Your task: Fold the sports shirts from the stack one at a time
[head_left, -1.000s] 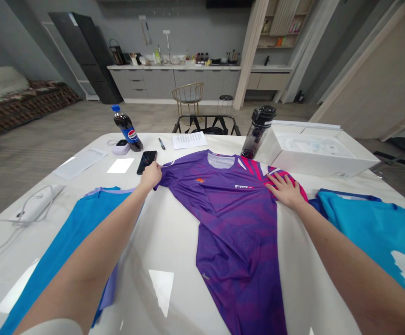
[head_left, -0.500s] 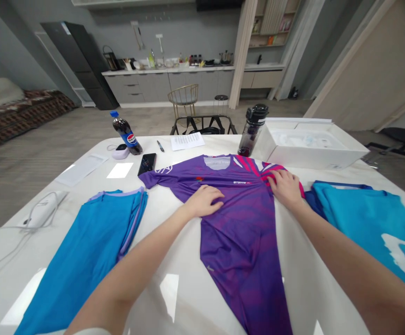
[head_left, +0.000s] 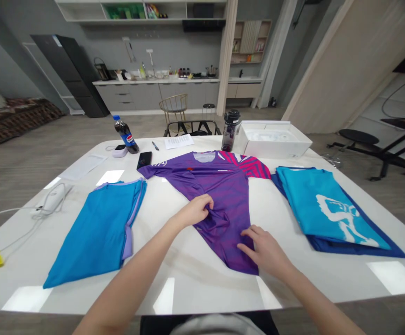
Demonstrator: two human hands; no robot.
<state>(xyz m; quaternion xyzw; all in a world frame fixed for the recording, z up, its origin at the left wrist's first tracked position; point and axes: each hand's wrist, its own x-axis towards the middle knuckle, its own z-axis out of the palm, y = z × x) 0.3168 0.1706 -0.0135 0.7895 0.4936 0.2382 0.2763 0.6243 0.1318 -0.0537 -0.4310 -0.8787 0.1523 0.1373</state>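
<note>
A purple jersey (head_left: 223, 190) with pink-striped shoulder and sleeve lies spread on the white table, its collar at the far side. Its lower left part is bunched into folds. My left hand (head_left: 197, 209) pinches the cloth at the left edge of the body, fingers closed. Over the lower right hem, my right hand (head_left: 263, 244) has thumb and fingers apart, the fingertips at the fabric. Left of the jersey lies a folded blue shirt (head_left: 97, 223) with a lilac edge. To the right is a stack of folded shirts (head_left: 310, 195), turquoise with a white print over dark blue.
Along the table's far side stand a cola bottle (head_left: 127, 136), a phone (head_left: 144, 160), a pen (head_left: 155, 146), a paper sheet (head_left: 179, 141), a dark drink bottle (head_left: 230, 131) and a white box (head_left: 274, 145). A white corded device (head_left: 53, 199) lies at left.
My right hand has come down from the pink shoulder to the lower right hem. My left hand has moved from the chest to the left edge and closed on the cloth. The view has shifted.
</note>
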